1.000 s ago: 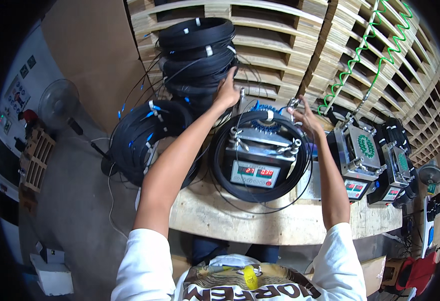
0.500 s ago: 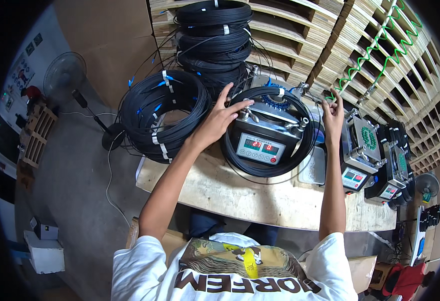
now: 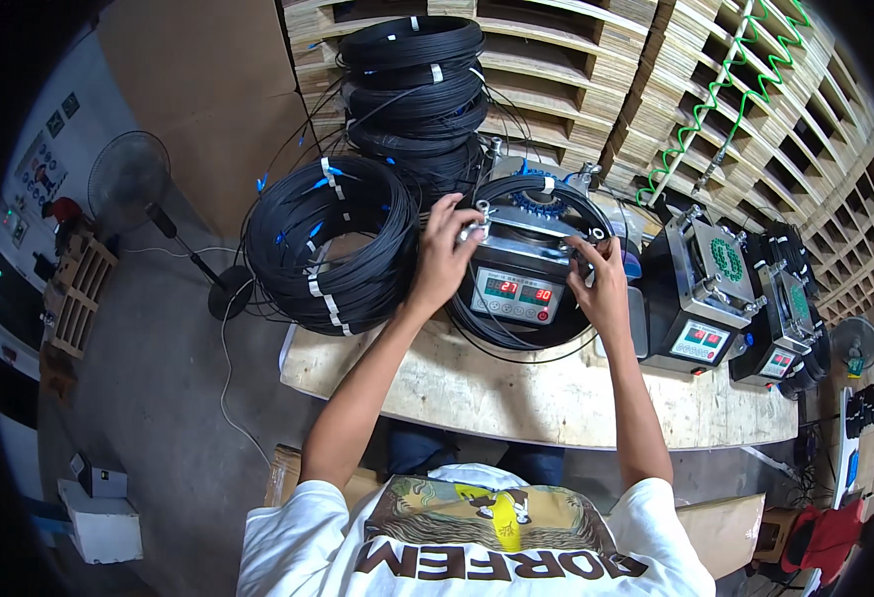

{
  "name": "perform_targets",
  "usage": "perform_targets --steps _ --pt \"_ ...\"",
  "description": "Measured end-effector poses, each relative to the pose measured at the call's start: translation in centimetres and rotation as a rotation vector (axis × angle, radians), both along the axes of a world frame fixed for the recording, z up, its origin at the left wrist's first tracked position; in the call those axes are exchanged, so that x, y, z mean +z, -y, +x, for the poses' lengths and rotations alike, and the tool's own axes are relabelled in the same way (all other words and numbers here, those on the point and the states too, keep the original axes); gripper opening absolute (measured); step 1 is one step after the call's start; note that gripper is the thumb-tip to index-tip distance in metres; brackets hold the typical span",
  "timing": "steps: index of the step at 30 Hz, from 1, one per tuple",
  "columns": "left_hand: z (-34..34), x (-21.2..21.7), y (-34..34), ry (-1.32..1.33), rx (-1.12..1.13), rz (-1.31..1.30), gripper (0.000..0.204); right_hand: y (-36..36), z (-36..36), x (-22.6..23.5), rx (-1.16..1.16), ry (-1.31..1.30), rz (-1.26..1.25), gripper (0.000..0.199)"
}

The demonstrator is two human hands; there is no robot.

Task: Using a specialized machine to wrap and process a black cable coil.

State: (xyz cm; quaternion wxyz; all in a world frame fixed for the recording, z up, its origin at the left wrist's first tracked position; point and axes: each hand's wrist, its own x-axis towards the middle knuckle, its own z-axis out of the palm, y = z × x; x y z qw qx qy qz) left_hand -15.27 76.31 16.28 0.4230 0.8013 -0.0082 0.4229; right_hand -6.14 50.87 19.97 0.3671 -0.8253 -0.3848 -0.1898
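Note:
A metal machine with a red digital display (image 3: 516, 295) stands on the wooden bench (image 3: 536, 393), and a black cable coil (image 3: 501, 336) is looped around it. My left hand (image 3: 445, 257) curls over the coil and a metal clamp at the machine's upper left corner. At the machine's right edge, my right hand (image 3: 601, 281) is closed on the coil. Both forearms reach in from below. Which strand each finger pinches is hidden.
A bundle of black cable coils with white ties (image 3: 337, 244) lies left of the machine, and a tall stack of coils (image 3: 412, 90) rises behind. Two similar machines (image 3: 700, 298) (image 3: 780, 323) stand at the right. Wooden pallets (image 3: 566, 60), a green spiral hose (image 3: 735, 109) and a floor fan (image 3: 128, 184) surround the bench.
Both hands have drawn back from the coil's far rim to the machine's left and right sides, and the fingers have curled closed. The camera has leaned forward over the bench.

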Motion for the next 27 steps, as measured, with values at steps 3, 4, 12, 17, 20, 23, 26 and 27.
perform_targets --steps 3,4,12,17,20,23,26,27 --pt "-0.7 0.7 -0.1 -0.015 0.038 -0.129 0.026 0.2 -0.1 0.1 0.052 -0.085 0.034 0.043" --pt "-0.8 1.2 0.3 0.016 0.07 -0.05 0.026 0.3 -0.2 0.4 0.046 -0.118 0.016 0.043" --pt "-2.6 2.1 0.2 -0.233 0.203 0.11 0.029 0.1 -0.1 -0.5 0.027 -0.071 0.016 0.045" --pt "-3.1 3.7 1.5 -0.171 0.251 0.16 0.024 0.2 0.2 -0.7 0.007 -0.067 0.002 0.047" --pt "-2.2 2.3 -0.2 -0.23 0.091 -0.032 0.018 -0.3 -0.4 -0.4 -0.017 -0.033 -0.046 0.049" --pt "-2.0 2.0 -0.5 -0.145 0.025 -0.078 0.018 -0.2 -0.7 -0.3 -0.034 0.015 -0.117 0.054" --pt "-2.0 2.5 -0.5 -0.196 -0.009 -0.047 0.018 -0.2 -0.6 -0.5 0.002 0.012 -0.01 0.04" --pt "-2.0 2.7 -0.4 -0.217 -0.004 -0.073 0.017 0.1 -0.3 -1.0 0.045 0.01 0.087 0.035"
